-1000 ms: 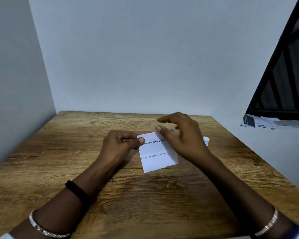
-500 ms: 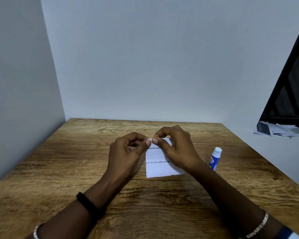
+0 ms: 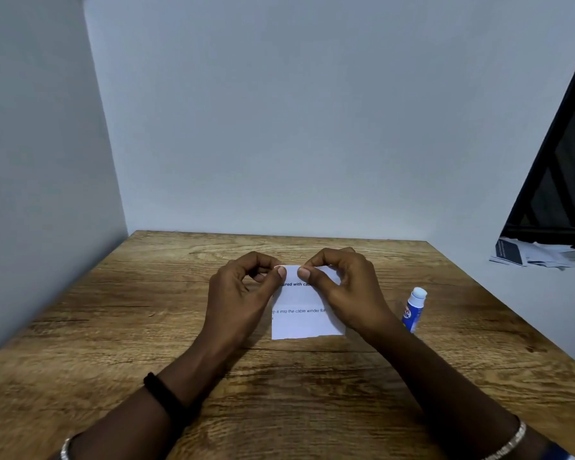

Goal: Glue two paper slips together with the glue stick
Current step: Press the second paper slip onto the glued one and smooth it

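A white paper slip (image 3: 304,322) with printed lines of text sits at the middle of the wooden table (image 3: 146,327). My left hand (image 3: 243,293) and my right hand (image 3: 342,287) both pinch its far edge between thumb and forefinger, thumbs almost touching. I cannot tell whether there is a single slip or two stacked. A blue glue stick (image 3: 413,310) with a white cap stands upright on the table, just right of my right wrist, apart from the paper.
Pale walls close the table at the back and left. To the right, past the table edge, a ledge holds loose papers (image 3: 528,255) beneath a dark slanted frame (image 3: 558,180).
My right hand moved from hovering open over the slip to pinching its top edge beside my left thumb. The view tilted, and the glue stick came into sight at the right.
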